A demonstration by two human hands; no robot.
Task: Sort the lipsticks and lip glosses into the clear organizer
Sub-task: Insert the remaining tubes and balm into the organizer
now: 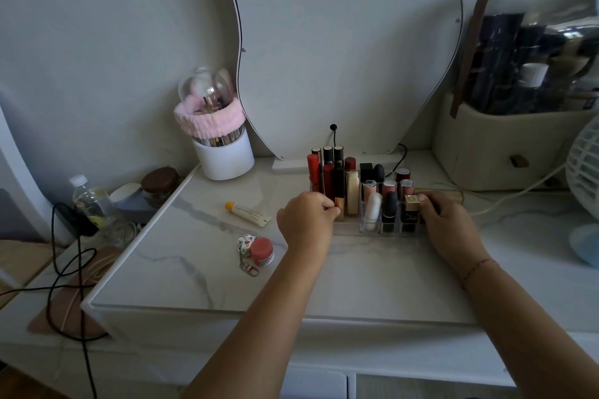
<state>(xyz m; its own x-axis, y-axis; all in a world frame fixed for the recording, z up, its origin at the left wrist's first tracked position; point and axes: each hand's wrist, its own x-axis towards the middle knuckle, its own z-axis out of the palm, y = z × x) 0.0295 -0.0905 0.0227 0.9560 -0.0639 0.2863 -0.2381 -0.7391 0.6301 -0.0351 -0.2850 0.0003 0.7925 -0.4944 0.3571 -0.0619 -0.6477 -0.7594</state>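
The clear organizer [370, 227] stands on the marble tabletop, filled with several upright lipsticks and lip glosses [337, 178]. My left hand [306, 219] grips its left end, fingers curled at a gold-based gloss tube [339, 201]. At the right end my right hand [449, 220] grips the organizer, beside a gold-capped lipstick [411, 203]. A white tube with a yellow cap [248, 213] lies on the table left of the organizer. A small pink jar [262, 251] and a keychain [245, 251] sit nearer the front.
A white brush holder with a pink headband [220, 146] stands at the back left. A beige cosmetic case [505, 142] and a white fan [586, 159] are at the right. Cables [505, 201] run behind the organizer. A wavy mirror [340, 42] leans on the wall.
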